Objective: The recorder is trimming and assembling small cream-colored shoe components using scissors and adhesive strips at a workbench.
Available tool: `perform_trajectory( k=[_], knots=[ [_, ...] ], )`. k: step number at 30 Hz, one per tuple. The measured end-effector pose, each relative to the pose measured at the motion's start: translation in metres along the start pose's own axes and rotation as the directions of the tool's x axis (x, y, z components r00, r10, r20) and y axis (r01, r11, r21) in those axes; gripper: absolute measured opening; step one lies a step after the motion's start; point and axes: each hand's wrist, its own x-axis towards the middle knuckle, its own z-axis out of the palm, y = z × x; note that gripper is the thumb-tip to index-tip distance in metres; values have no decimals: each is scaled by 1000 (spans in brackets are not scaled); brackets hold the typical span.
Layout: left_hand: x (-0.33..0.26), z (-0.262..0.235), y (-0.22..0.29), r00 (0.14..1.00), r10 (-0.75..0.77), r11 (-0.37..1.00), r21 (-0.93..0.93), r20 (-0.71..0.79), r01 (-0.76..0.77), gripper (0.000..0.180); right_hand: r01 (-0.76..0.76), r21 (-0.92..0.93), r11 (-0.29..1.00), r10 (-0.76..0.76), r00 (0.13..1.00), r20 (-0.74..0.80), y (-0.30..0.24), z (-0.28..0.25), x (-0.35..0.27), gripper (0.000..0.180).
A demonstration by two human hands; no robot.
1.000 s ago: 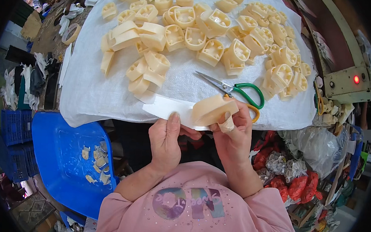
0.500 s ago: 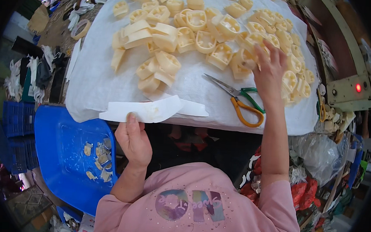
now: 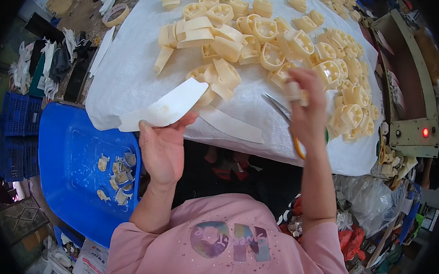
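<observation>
Scissors (image 3: pixel 286 116) lie mostly hidden behind the right hand (image 3: pixel 306 109), whose fingers close on a small cream plastic part (image 3: pixel 294 90) (blurred) above the white-covered table (image 3: pixel 127 76). The left hand (image 3: pixel 162 146) pinches a white paper strip (image 3: pixel 163 107) at the table's near edge, above a blue bin (image 3: pixel 67 153).

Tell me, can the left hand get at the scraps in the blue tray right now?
Probably not freely: the left hand is holding a white strip, though the blue tray sits open just beside it.
</observation>
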Motion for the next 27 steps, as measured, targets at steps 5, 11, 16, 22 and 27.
perform_trajectory(
  k=[5, 11, 16, 22, 27],
  knots=[
    [7, 14, -24, 998, -6, 993, 121, 70, -2, 53, -176, -111, 978, 193, 966, 174, -9, 71, 7, 22],
    [26, 22, -18, 974, 14, 982, 181, 226, -56, 44, -344, 129, 930, 291, 905, 310, 10, 78, 9, 16],
    [42, 8, -22, 1000, 2, 996, 87, -10, -1, 40, -53, 6, 999, 49, 948, 315, -10, 54, 2, 18],
    [37, 6, -25, 1000, -9, 983, 184, 0, 9, 39, 258, -242, 935, -191, 945, 267, 1, 50, -1, 16],
    [18, 18, -24, 996, 24, 981, 190, 84, -39, 41, 230, -182, 956, -145, 910, 388, -5, 43, 7, 11]
  ],
)
